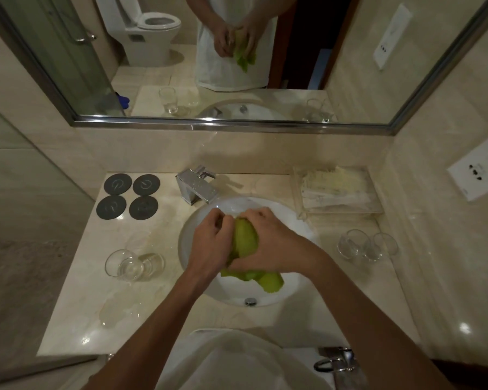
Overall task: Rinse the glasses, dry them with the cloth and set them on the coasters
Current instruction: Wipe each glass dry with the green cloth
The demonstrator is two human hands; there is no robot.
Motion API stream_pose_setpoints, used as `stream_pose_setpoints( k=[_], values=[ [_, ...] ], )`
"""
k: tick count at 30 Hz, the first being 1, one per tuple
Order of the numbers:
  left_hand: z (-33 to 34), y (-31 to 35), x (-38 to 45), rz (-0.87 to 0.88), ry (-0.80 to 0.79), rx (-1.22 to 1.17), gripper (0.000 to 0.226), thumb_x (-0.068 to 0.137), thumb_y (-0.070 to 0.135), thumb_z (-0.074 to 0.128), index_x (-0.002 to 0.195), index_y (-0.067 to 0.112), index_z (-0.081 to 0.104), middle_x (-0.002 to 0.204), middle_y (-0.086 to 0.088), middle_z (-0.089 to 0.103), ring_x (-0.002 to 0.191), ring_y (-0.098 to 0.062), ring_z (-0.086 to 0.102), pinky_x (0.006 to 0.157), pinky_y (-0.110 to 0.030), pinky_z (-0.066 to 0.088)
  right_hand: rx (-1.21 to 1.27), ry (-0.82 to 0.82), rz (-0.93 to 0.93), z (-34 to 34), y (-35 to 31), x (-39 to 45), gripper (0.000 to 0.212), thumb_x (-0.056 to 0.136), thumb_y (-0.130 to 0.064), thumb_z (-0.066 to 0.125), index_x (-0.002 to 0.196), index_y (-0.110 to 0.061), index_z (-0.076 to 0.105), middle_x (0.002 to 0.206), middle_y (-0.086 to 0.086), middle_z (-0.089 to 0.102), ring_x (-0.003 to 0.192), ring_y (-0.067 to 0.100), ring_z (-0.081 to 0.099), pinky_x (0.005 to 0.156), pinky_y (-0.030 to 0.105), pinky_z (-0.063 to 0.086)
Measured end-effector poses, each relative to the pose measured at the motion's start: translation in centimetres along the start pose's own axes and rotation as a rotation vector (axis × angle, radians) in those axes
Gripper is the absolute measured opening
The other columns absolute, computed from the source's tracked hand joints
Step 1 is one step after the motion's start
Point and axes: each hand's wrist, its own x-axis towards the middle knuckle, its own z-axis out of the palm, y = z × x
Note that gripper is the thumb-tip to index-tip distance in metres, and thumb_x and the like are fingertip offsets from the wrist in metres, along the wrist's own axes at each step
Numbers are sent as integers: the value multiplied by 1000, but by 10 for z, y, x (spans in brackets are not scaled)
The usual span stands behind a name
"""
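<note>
- Beige marble counter [76,299] with a white sink [290,288] under a wide mirror [237,52]; both hands work together above the basin.
- Left hand [209,246] and right hand [273,243] are closed around the green cloth [245,240], which is bunched between them with its tail hanging toward the drain.
- A glass seems wrapped inside the cloth, but it is hidden, so I cannot be sure; this looks like the drying step.
- Two glasses [134,266] sit left of the hands, two more glasses [366,246] to the right.
- Four dark coasters [128,197] lie bare beyond the left hand, near the faucet [197,184].
- Next move likely calls for freeing one hand and carrying the dried glass up-left, clear of the faucet and the near-left glasses.
- Water pools [119,308] on the counter near the left forearm could wet anything set down there.
- A clear tray [338,190] of packets lies beyond the right hand.
</note>
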Motion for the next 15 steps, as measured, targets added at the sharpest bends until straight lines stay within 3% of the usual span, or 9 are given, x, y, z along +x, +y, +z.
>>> stream_pose_setpoints(
  k=[4,7,9,11,15],
  values=[
    [-4,0,10,-87,60,-120,24,97,18,45,76,8,51,69,-3,49,56,-5,40,57,-26,36,89,265,-156,14,10,-1,93,73,-58,80,149,-44,29,147,-13,21,130,11,42,101,37,49],
    [-2,0,12,-156,2,-180,25,96,21,45,73,11,50,70,-5,47,63,-10,41,63,-29,38,-124,536,-398,41,20,5,79,75,-58,75,140,-29,42,147,-1,34,131,23,44,103,41,48],
    [0,1,11,-186,-65,-216,28,92,28,45,72,9,53,71,-4,50,67,-13,45,66,-35,40,-109,655,-545,49,35,10,73,76,-52,77,135,-22,45,142,4,39,129,29,48,103,37,48],
    [2,2,10,-201,-83,-191,32,94,27,46,79,1,57,74,-4,53,69,-14,48,65,-34,41,-54,655,-572,52,45,12,73,75,-49,79,134,-25,45,142,4,39,128,27,50,99,29,48],
    [5,1,11,-157,-42,-156,30,95,22,49,86,-5,56,73,-7,53,66,-12,48,63,-32,41,143,572,-426,51,41,10,70,72,-50,78,132,-29,51,137,-4,46,118,9,54,91,22,52]
  ],
)
